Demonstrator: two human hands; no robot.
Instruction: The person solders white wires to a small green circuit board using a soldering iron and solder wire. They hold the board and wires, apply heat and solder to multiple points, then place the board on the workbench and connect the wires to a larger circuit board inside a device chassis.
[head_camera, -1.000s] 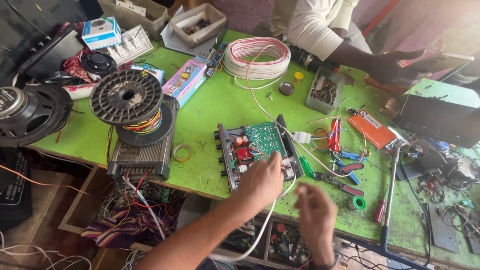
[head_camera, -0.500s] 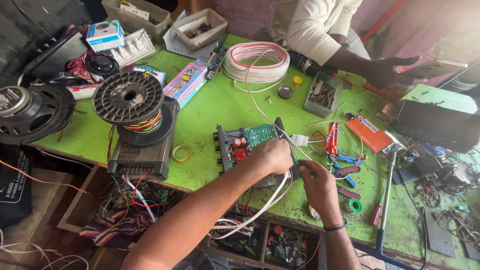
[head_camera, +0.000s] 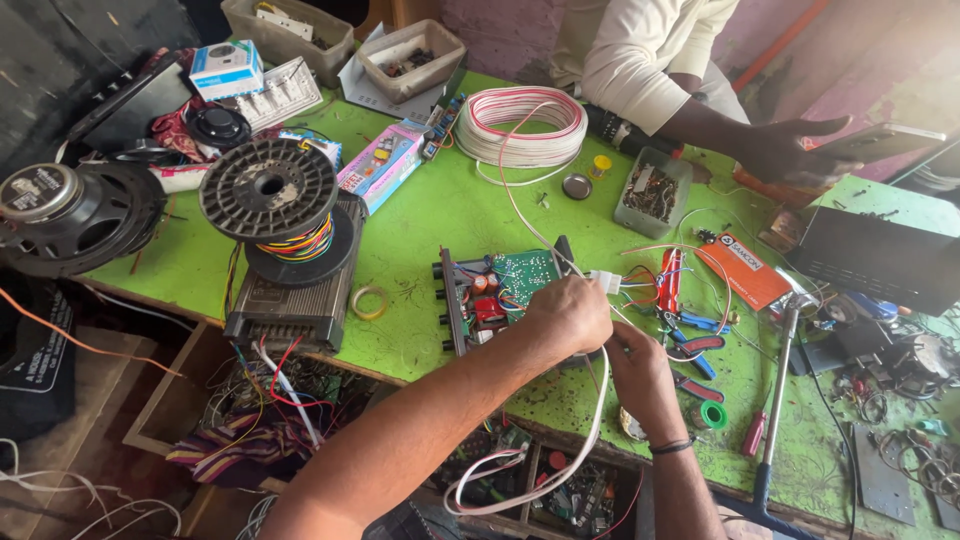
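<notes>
Both of the person's hands meet over the near edge of the green table (head_camera: 430, 220); the left hand (head_camera: 568, 315) is curled shut, its knuckles up, resting against the right side of an open amplifier chassis (head_camera: 490, 300) whose green circuit board (head_camera: 527, 273) faces upward; the fingers seem to pinch the white cable (head_camera: 590, 420), though the exact grip is hidden under the fist; the right hand (head_camera: 640, 370) sits just beside it, closed around the same white cable, which loops down past the table edge and curls back below; the cable's other run climbs across the table to a coil of white and red wire (head_camera: 528, 122) at the far side. The chassis lies flat near the table's front edge, its black knobs pointing left. To its left stands a black spool (head_camera: 270, 190) wound with multicoloured wire, set on a dark metal box (head_camera: 290, 300); a small roll of tape (head_camera: 368, 302) lies between box and chassis. A speaker (head_camera: 70, 215) rests at the far left. Right of the hands lie red and blue pliers (head_camera: 690, 320), an orange flat box (head_camera: 745, 270) and a green tape roll (head_camera: 712, 414). Across the table another person's hand (head_camera: 790, 150) holds a phone (head_camera: 880, 142); a clear container of small parts (head_camera: 650, 192) sits near it.
</notes>
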